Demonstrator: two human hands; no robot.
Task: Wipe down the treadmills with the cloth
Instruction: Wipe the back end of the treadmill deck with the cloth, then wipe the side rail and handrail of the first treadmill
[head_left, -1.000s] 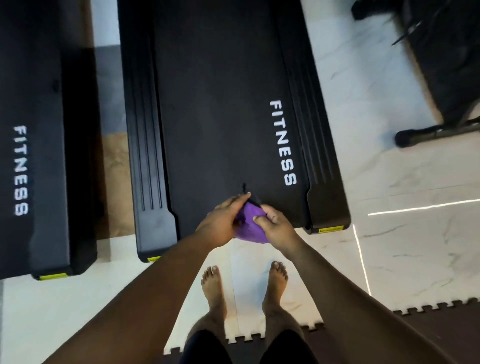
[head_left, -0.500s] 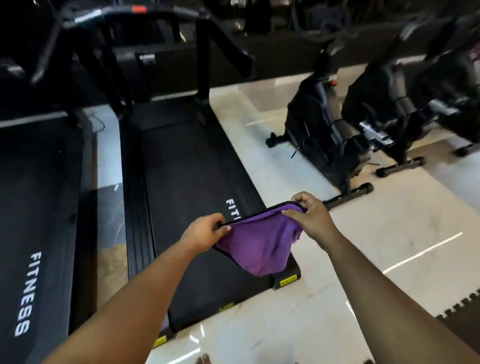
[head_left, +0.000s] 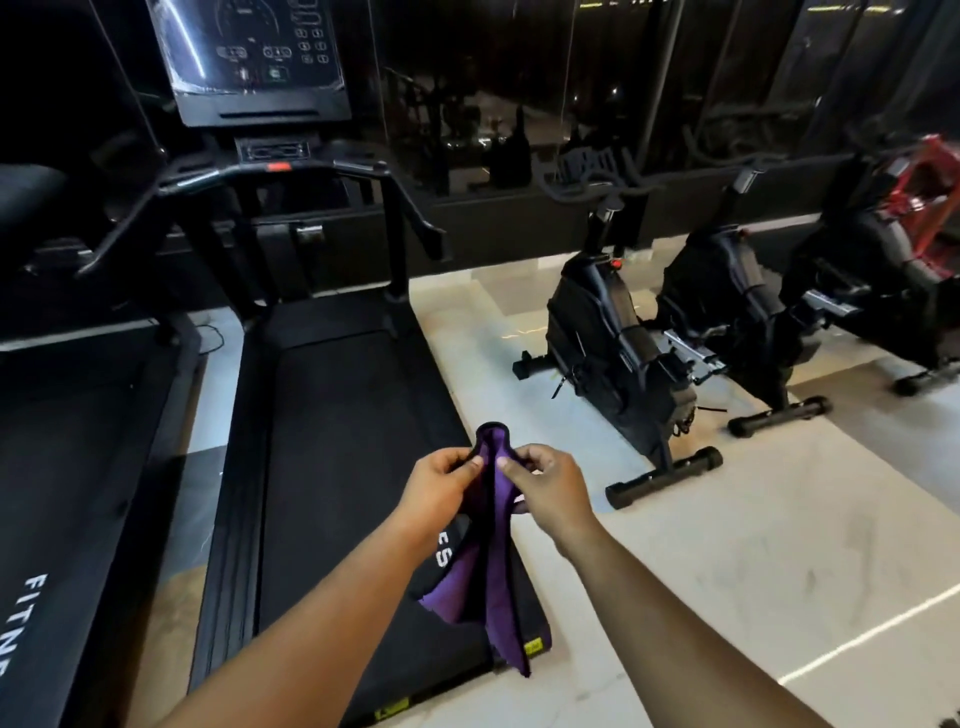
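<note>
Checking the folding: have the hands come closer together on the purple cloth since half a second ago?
Yes. The left hand and right hand now nearly touch, folding the purple cloth above the treadmill belt.

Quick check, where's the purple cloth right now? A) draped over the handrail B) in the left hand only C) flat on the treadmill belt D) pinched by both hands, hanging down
D: the left hand and right hand each pinch the top of the cloth, and the rest hangs free in the air in front of the treadmill.
</note>
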